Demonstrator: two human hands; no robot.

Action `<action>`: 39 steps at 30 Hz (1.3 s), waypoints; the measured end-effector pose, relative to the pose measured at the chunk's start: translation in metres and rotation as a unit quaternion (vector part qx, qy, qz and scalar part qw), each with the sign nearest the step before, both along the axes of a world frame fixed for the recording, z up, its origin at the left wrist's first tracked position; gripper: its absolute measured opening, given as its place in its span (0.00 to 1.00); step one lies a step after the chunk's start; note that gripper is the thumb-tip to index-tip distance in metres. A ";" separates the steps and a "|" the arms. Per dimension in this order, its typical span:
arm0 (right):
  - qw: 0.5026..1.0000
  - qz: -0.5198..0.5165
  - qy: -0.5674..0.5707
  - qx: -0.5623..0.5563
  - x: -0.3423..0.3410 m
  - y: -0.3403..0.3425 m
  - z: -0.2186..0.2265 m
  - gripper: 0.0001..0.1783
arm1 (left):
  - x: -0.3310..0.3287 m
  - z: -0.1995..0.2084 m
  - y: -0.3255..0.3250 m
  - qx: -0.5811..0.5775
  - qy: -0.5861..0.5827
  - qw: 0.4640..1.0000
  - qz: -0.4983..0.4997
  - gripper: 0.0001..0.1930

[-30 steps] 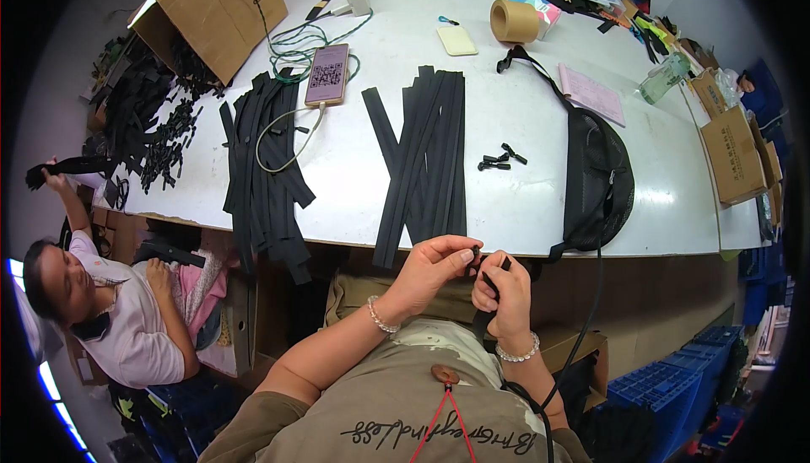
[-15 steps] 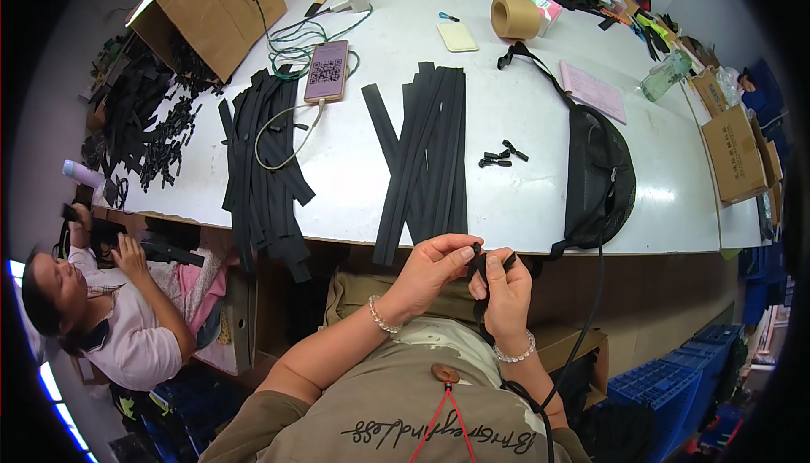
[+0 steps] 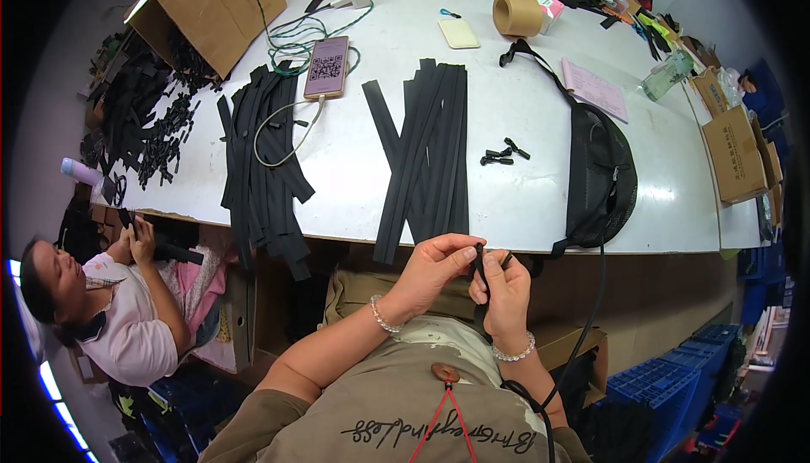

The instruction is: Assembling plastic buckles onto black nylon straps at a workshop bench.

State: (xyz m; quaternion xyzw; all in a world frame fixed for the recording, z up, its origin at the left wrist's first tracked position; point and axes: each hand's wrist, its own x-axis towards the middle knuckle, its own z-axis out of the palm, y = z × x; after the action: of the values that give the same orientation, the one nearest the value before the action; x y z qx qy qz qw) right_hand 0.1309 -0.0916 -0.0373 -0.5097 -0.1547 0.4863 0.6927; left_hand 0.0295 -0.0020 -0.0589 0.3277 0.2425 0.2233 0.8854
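My left hand is closed in a pinch at the table's front edge, thumb and forefinger on the upper end of a black strap. Right beside it, my right hand is closed around the same strap, whose lower part hangs down past the palm. A short dark end sticks out above the right forefinger. Whether a small fitting sits between my fingertips is hidden. Beyond my hands lies a stack of flat black straps. Several small black pull-like pieces lie to its right.
A black mesh-fronted bag rests at the right. Another strap pile, a phone on a cable and a cardboard box are on the left. A co-worker sits at the left, handling black strap. A black cord hangs at my right.
My fingers have shifted slightly on the strap, which now stands straighter between them. The co-worker's hands have come together around a dark strap.
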 end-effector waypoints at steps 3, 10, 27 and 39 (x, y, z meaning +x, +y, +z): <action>1.000 -0.016 0.017 0.002 -0.002 0.000 0.000 0.10 | 0.002 0.001 -0.002 0.009 -0.001 1.000 0.011 0.09; 0.999 -0.027 0.019 0.000 -0.003 0.000 0.001 0.10 | 0.003 -0.002 -0.005 0.039 0.005 0.999 0.011 0.08; 0.998 -0.024 -0.052 0.013 -0.006 0.002 0.001 0.04 | 0.001 0.003 -0.005 0.059 0.025 0.998 0.011 0.10; 0.994 -0.051 -0.091 0.007 -0.008 0.000 0.004 0.05 | 0.002 0.002 -0.003 0.029 -0.023 0.999 -0.025 0.10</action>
State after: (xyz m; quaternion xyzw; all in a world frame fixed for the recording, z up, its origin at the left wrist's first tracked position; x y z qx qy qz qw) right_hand 0.1231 -0.0916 -0.0335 -0.5546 -0.1940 0.4005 0.7032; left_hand 0.0313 -0.0054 -0.0571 0.3541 0.2075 0.2159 0.8860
